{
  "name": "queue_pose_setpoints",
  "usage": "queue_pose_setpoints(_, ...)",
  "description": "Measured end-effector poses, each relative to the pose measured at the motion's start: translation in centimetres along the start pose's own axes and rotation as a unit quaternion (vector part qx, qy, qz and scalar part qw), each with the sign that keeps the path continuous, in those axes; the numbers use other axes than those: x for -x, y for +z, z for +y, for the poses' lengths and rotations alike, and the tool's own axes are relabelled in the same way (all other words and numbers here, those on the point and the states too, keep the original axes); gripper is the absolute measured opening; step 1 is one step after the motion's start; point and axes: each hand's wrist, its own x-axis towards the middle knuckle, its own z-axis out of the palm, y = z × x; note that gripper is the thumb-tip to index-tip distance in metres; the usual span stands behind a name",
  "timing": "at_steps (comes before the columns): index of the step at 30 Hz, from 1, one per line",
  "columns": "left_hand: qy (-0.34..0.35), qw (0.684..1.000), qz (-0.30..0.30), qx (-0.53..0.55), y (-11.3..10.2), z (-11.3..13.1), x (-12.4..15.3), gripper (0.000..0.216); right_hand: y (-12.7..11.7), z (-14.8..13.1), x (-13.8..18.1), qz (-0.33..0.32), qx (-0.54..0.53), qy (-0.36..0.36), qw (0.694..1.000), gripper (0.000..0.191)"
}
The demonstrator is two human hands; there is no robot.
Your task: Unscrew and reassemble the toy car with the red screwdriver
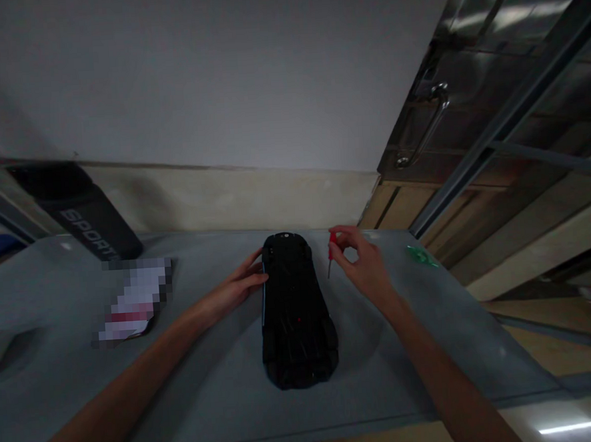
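Note:
A black toy car (296,301) lies upside down on the grey table, its underside and wheels facing up. Along its left edge, my left hand (242,281) grips the side, with the thumb near the underside and the other fingers partly hidden. To the right of the car, my right hand (360,257) pinches a small screwdriver (332,240) by its red handle. The thin metal shaft points down and stays apart from the car.
A dark bottle-like object lettered SPORT (92,217) stands at the back left, beside a blurred-out white and red item (135,301). Green plastic pieces (421,256) lie at the right edge of the table (211,399). A wall rises behind.

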Motion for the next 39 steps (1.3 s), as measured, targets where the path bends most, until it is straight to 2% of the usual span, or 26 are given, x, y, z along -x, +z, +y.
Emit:
queue_pose_setpoints(2, 0.0, 1.0, 0.003, 0.003, -0.1, -0.1, 0.0, 0.097, -0.1, -1.1, 0.3, 0.039, -0.023, -0.026, 0.999, 0.023)
queue_pose_setpoints(5, 0.0, 1.0, 0.002, 0.003, -0.2, -0.2, 0.0, 0.098, 0.2, -2.0, 0.9, 0.043, -0.041, -0.058, 0.997, 0.02)
queue_pose_setpoints(14, 0.008, 1.0, 0.012, 0.011, -1.0, -1.3, -0.4, 0.093, 1.1, -1.3, 1.3, 0.063, -0.046, -0.123, 0.989, 0.019)
queue_pose_setpoints(25, 0.009, 1.0, 0.003, 0.027, -1.1, -1.2, -0.5, 0.091, 0.8, -1.8, 1.1, 0.061, -0.04, -0.17, 0.983, 0.022)
queue_pose_setpoints(36, 0.01, 1.0, 0.001, 0.026, -1.3, -1.5, -0.8, 0.096, 0.7, -1.7, 1.2, 0.05, -0.018, -0.194, 0.98, 0.02)
queue_pose_setpoints(39, 0.018, 0.999, -0.003, 0.034, -1.6, -1.8, -1.1, 0.091, 0.7, -1.8, 1.2, 0.05, -0.015, -0.194, 0.98, 0.02)
